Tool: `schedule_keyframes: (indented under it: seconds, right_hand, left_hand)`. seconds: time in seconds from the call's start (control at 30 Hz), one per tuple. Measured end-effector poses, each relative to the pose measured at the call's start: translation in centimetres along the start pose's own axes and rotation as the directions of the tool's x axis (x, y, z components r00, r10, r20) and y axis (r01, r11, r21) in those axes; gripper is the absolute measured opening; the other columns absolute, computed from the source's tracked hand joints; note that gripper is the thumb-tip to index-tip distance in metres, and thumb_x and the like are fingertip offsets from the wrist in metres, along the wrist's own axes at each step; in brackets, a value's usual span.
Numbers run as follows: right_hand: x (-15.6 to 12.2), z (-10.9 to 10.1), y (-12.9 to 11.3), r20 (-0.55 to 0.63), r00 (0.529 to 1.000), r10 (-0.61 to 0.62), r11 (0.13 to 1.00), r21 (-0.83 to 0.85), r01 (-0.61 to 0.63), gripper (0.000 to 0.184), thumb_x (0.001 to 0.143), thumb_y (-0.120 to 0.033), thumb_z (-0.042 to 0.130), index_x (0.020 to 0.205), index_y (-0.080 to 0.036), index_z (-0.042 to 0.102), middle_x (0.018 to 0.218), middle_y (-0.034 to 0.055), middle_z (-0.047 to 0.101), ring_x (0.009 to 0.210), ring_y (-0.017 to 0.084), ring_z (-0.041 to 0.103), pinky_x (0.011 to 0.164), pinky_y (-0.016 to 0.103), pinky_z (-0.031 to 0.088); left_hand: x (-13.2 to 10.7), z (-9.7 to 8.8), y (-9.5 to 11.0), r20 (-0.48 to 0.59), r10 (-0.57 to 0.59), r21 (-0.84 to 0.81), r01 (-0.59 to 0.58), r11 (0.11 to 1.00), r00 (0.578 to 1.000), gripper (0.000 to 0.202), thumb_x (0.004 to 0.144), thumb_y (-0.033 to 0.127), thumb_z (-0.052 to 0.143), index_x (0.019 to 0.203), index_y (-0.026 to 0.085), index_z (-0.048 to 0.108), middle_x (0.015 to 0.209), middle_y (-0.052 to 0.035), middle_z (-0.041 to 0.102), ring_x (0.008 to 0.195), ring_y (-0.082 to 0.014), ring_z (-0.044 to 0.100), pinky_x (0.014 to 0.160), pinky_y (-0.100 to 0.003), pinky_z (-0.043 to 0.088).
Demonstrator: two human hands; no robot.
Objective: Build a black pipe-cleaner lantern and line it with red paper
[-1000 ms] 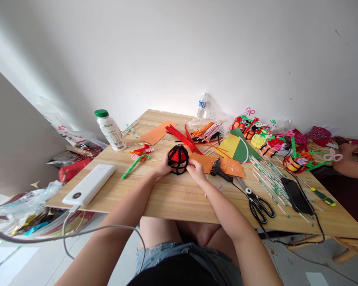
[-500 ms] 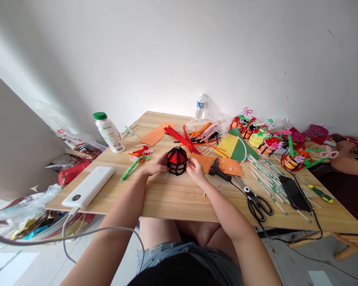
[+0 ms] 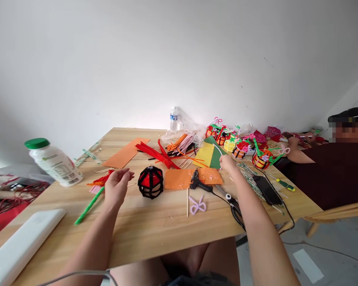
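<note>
On the table stands a lantern-shaped ball [image 3: 150,182] of black pipe-cleaner ribs over a red top, touched by neither hand. My left hand [image 3: 116,186] is to its left, fingers loosely curled and apart with nothing in them. It partly covers a red-and-orange pipe-cleaner flower [image 3: 100,180] with a green stem [image 3: 89,206]. Over the edge of the green and yellow paper [image 3: 207,154], my right hand [image 3: 228,163] pinches the near end of a pale lilac pipe cleaner [image 3: 217,147]. A lilac pipe-cleaner bow [image 3: 197,205] lies nearer the front edge.
A black glue gun [image 3: 198,182] rests on orange paper [image 3: 176,178], with scissors [image 3: 237,212] and a phone [image 3: 267,190] to its right. Behind are red pipe cleaners [image 3: 158,153] and finished flower baskets [image 3: 240,149]. A white bottle [image 3: 55,163] and power bank [image 3: 26,242] stand left. Another person [image 3: 331,171] sits right.
Both hands have let go of the black-and-red ball, which now stands on the table. My left hand has drawn back left; my right has reached to the pale pipe cleaner. The view has turned right.
</note>
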State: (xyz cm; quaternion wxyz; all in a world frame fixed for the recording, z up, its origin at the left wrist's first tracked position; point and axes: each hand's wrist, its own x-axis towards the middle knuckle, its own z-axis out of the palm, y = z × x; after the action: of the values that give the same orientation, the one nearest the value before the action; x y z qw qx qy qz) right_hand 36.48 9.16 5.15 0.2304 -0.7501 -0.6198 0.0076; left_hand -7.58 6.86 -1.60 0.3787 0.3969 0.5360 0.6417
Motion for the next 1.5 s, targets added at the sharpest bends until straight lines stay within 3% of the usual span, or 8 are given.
schedule_keyframes:
  seconds: [0.13, 0.27, 0.37, 0.6, 0.77, 1.03, 1.27, 1.5]
  right_hand:
    - [-1.0, 0.6, 3.1, 0.22, 0.956, -0.192, 0.924, -0.289, 0.252, 0.011, 0.07, -0.006, 0.066, 0.075, -0.016, 0.067, 0.097, 0.012, 0.065, 0.098, 0.022, 0.06, 0.08, 0.028, 0.045]
    - [-1.2, 2.0, 3.4, 0.355, 0.879, -0.318, 0.787, -0.418, 0.453, 0.013, 0.08, -0.012, 0.06, 0.089, -0.016, 0.067, 0.107, 0.0133, 0.062, 0.11, 0.024, 0.052, 0.088, 0.03, 0.041]
    - [-0.4, 2.8, 3.2, 0.385, 0.856, -0.344, 0.727, -0.468, 0.503, 0.017, 0.084, -0.01, 0.052, 0.088, -0.016, 0.067, 0.103, 0.014, 0.064, 0.109, 0.024, 0.051, 0.087, 0.031, 0.04]
    - [1.3, 3.9, 3.0, 0.195, 0.95, -0.245, 0.766, -0.562, 0.312, 0.021, 0.091, -0.018, 0.047, 0.103, -0.014, 0.063, 0.107, 0.0147, 0.061, 0.105, 0.025, 0.053, 0.071, 0.029, 0.041]
    - [2.9, 3.7, 3.0, 0.115, 0.977, -0.181, 0.812, -0.542, 0.215, 0.02, 0.092, -0.031, 0.054, 0.1, -0.016, 0.065, 0.107, 0.0108, 0.062, 0.093, 0.02, 0.058, 0.069, 0.028, 0.041]
    - [5.2, 1.8, 2.9, 0.072, 0.983, -0.167, 0.86, -0.477, 0.181, 0.018, 0.09, -0.028, 0.057, 0.087, -0.016, 0.07, 0.103, 0.0117, 0.065, 0.101, 0.021, 0.056, 0.077, 0.027, 0.04]
    - [5.3, 1.4, 3.3, -0.011, 0.997, -0.071, 0.901, -0.429, 0.059, 0.018, 0.087, -0.03, 0.061, 0.093, -0.013, 0.066, 0.088, 0.0093, 0.067, 0.075, 0.018, 0.058, 0.063, 0.026, 0.037]
    - [5.3, 1.7, 3.5, 0.02, 0.984, -0.174, 0.893, -0.417, 0.167, 0.015, 0.084, -0.026, 0.064, 0.073, -0.015, 0.066, 0.089, 0.008, 0.065, 0.082, 0.017, 0.056, 0.07, 0.024, 0.037]
  left_hand:
    - [-1.0, 0.3, 0.8, -0.042, 0.002, -0.028, -0.003, 1.0, 0.999, 0.03, 0.065, 0.034, 0.065, 0.089, 0.017, 0.06, 0.078, -0.0012, 0.065, 0.071, -0.0159, 0.064, 0.078, -0.034, 0.054]
    - [-1.6, 0.6, 1.3, -0.023, -0.009, -0.032, 0.008, 0.999, 1.0, 0.028, 0.064, 0.034, 0.066, 0.087, 0.019, 0.061, 0.077, -0.0013, 0.066, 0.069, -0.0165, 0.063, 0.072, -0.033, 0.054]
    - [-1.6, 0.6, 1.2, -0.008, -0.013, -0.024, 0.013, 1.0, 1.0, 0.029, 0.063, 0.033, 0.066, 0.088, 0.019, 0.061, 0.077, -0.0012, 0.066, 0.069, -0.0165, 0.062, 0.071, -0.032, 0.053]
    - [-1.0, 0.4, 0.9, -0.049, -0.065, -0.038, 0.064, 0.997, 0.997, 0.027, 0.062, 0.031, 0.064, 0.085, 0.018, 0.061, 0.075, -0.0015, 0.065, 0.063, -0.0156, 0.061, 0.068, -0.033, 0.053]
    - [-1.1, 0.5, 1.1, -0.026, -0.059, -0.026, 0.058, 0.998, 0.998, 0.028, 0.06, 0.032, 0.065, 0.084, 0.018, 0.06, 0.073, -0.0019, 0.066, 0.062, -0.0159, 0.062, 0.066, -0.032, 0.054]
    - [-0.9, 0.5, 0.7, -0.012, -0.042, 0.009, 0.042, 0.999, 0.999, 0.031, 0.059, 0.036, 0.065, 0.084, 0.018, 0.061, 0.072, -0.0031, 0.067, 0.062, -0.0174, 0.063, 0.064, -0.033, 0.054]
    - [-1.1, 0.6, 0.8, 0.009, -0.053, 0.006, 0.053, 0.999, 0.999, 0.032, 0.059, 0.035, 0.066, 0.085, 0.017, 0.061, 0.072, -0.0024, 0.067, 0.061, -0.0163, 0.062, 0.064, -0.032, 0.053]
    - [-0.9, 0.5, 0.3, 0.027, -0.034, -0.017, 0.035, 0.999, 0.999, 0.032, 0.059, 0.035, 0.068, 0.085, 0.017, 0.062, 0.073, -0.003, 0.068, 0.062, -0.0161, 0.061, 0.064, -0.031, 0.052]
